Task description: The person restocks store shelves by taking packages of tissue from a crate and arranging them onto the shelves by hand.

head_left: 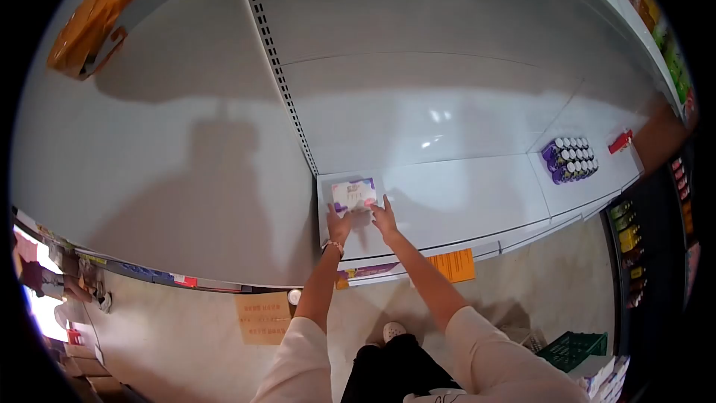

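A white box with purple patches [354,193] lies at the left end of the low white shelf [455,205], close to the upright divider. My left hand [338,225], with a bracelet at the wrist, is at the box's near left corner, its thumb and fingers against it. By the near right corner is my right hand [383,219], fingers stretched and spread, the thumb side close to the box. Whether the right hand touches the box I cannot tell.
Several purple cans with white lids [570,160] stand at the shelf's right, beside a small red item [620,141]. On the floor are a cardboard box [263,319] and a green basket [574,350]. An orange bag [104,19] hangs upper left. Another person's legs [74,287] show far left.
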{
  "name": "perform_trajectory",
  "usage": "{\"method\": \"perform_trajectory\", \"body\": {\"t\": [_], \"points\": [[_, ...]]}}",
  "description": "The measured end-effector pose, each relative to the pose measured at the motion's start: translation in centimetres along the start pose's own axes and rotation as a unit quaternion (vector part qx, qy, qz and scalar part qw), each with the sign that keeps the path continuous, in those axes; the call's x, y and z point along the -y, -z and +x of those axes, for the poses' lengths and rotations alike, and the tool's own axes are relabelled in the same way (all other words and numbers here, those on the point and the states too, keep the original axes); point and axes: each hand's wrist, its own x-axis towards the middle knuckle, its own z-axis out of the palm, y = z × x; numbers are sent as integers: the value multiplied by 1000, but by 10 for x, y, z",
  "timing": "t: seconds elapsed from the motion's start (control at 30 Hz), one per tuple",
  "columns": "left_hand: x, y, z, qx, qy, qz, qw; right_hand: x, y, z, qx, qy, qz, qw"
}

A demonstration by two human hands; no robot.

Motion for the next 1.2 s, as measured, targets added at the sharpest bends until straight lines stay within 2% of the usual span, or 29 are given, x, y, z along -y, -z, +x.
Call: {"method": "perform_trajectory", "body": {"t": [0.03,0.07,0.17,0.2,0.23,0.27,0.33,0.4,0.47,0.57,0.63,0.67,0.7,0.73,0.77,0.8,0.83,0.87,0.9,0.93,0.97,1.03,1.1,1.17,1.2], "points": [[1,-3,2,-36,-27,30,999,-10,1,1,-28,31,-39,998],[5,-1,-7,-23,-32,-1,999,-27,-2,-11,-97,51,-98,989],[40,21,-98,93,-95,100,986,-59,23,-123,-79,116,-325,935],[101,15,-121,209,-52,206,955,-82,46,-171,-46,122,-371,920],[140,29,-179,248,-52,253,934,-102,76,-221,-10,112,-412,904],[171,45,-238,286,-56,298,909,-117,109,-272,29,75,-446,891],[175,90,-336,374,6,298,878,-117,174,-381,140,-62,-493,856],[161,130,-395,428,75,287,854,-90,241,-504,147,-213,-340,904],[147,169,-422,456,113,296,832,-112,317,-586,72,-302,-310,898],[139,210,-427,479,123,323,807,-172,403,-651,-54,-353,-428,830],[143,232,-420,489,112,350,791,-228,442,-666,-59,-306,-587,747],[144,241,-412,496,101,366,781,-257,457,-668,-55,-242,-684,686],[145,246,-402,505,81,380,771,-276,462,-661,-94,-134,-772,614],[145,250,-393,517,55,395,758,-297,463,-653,-200,196,-833,477],[142,249,-382,530,22,410,742,-280,433,-643,-231,-17,-633,739],[139,247,-368,548,-17,422,722,-261,401,-633,-357,-204,-378,830],[138,240,-355,568,-72,432,697,-268,374,-623,-350,-129,-313,873],[137,228,-339,592,-152,437,660,-255,331,-623,-365,-13,-264,893],[130,210,-329,610,-247,447,605,-248,301,-619,-283,-16,-237,929],[123,184,-319,619,-354,437,548,-183,256,-639,-209,-83,-234,946],[97,154,-331,619,-366,514,468,-195,233,-643,-170,-33,-243,954],[70,96,-371,557,-271,459,636,-201,210,-660,-81,-111,-273,952],[66,38,-410,554,-193,232,776,-195,211,-697,-66,-165,-281,943],[32,-4,-472,573,-40,129,808,-234,236,-721,-138,-222,-324,909],[24,-24,-500,604,-12,116,788,-232,249,-742,-201,-205,-313,905]]}}
